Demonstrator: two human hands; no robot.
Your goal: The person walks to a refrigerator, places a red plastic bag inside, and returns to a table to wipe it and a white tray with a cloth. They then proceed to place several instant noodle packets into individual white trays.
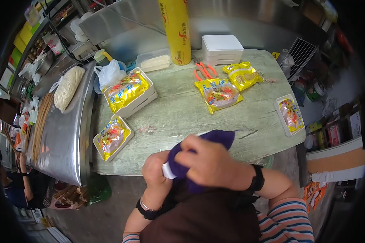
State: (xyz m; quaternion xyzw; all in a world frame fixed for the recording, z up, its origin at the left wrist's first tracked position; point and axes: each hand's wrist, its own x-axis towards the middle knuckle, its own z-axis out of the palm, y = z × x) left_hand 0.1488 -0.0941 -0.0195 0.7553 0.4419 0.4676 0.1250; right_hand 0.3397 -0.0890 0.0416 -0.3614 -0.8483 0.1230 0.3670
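Note:
Both hands are at the table's front edge, close to my body. My left hand (156, 172) is closed round a white object (168, 171) whose end shows beside a purple cloth (221, 139). My right hand (207, 162) has its fingers bent and pressed onto the same purple cloth, which wraps partly round the white object. The cloth's pointed corner sticks out to the right above my right hand. What lies under the fingers is hidden.
The greenish table (174, 113) bears yellow noodle packets (219, 94), white trays (284, 125), red-handled scissors (205, 72), a white box (222, 47) and a yellow film roll (177, 32). A steel counter (61, 137) adjoins on the left; another person's arm (25, 178) shows beyond it.

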